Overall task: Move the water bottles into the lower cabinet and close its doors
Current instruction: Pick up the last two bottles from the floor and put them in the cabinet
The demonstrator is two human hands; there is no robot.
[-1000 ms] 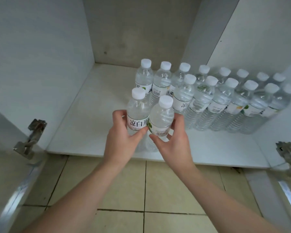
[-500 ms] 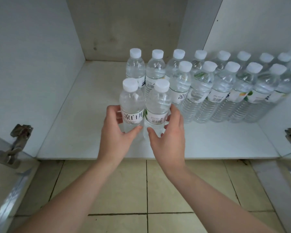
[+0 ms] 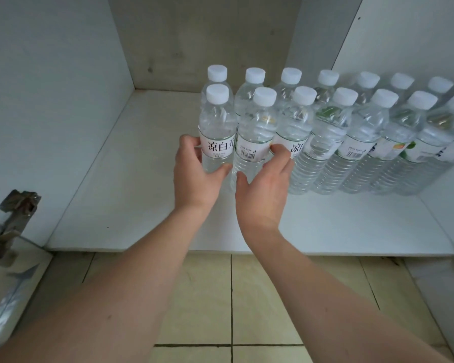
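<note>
Two clear water bottles with white caps stand upright on the lower cabinet floor [image 3: 131, 195], at the left end of the front row. My left hand [image 3: 195, 176] wraps around the left bottle [image 3: 216, 132]. My right hand [image 3: 265, 188] curls around the right bottle [image 3: 256, 140], its fingertips wedged between that bottle and its neighbour. Two rows of several more bottles [image 3: 362, 132] run from there to the right wall. Both cabinet doors stand open.
A metal door hinge [image 3: 9, 226] sticks out at the left edge, with the open left door below it. Beige floor tiles [image 3: 202, 297] lie in front of the cabinet. The left half of the cabinet floor holds no bottles.
Both hands have pushed the two bottles deeper into the cabinet, until they line up with the front row.
</note>
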